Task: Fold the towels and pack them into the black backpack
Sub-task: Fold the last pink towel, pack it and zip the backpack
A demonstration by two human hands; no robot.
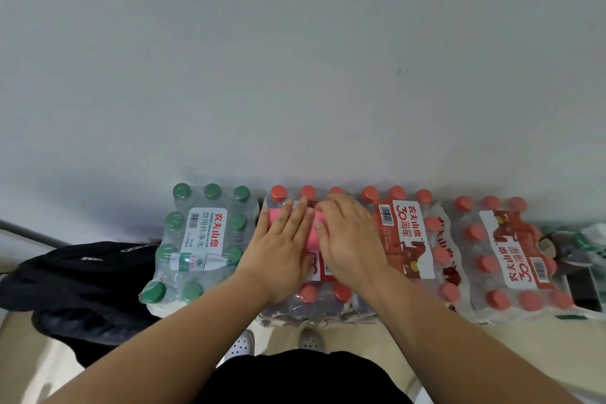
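I watch the pink towel (314, 236) get flattened.
Left hand (282, 246) and right hand (351, 239), fingers straight, press it onto a bottle pack (328, 305).

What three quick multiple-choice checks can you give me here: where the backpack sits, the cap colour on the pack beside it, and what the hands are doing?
1. Where is the black backpack?
A) on top of the water packs
B) left of the row of water packs
C) in the person's hands

2. What colour are the caps on the pack nearest the backpack?
A) red
B) blue
C) green

3. What are the left hand and right hand doing?
A) both lie flat on the pink towel
B) both grip bottles
C) one unzips the backpack

Answers:
1 B, it lies low at the left end.
2 C, only that pack has green caps.
3 A, straight fingers press the towel onto a red-capped pack.
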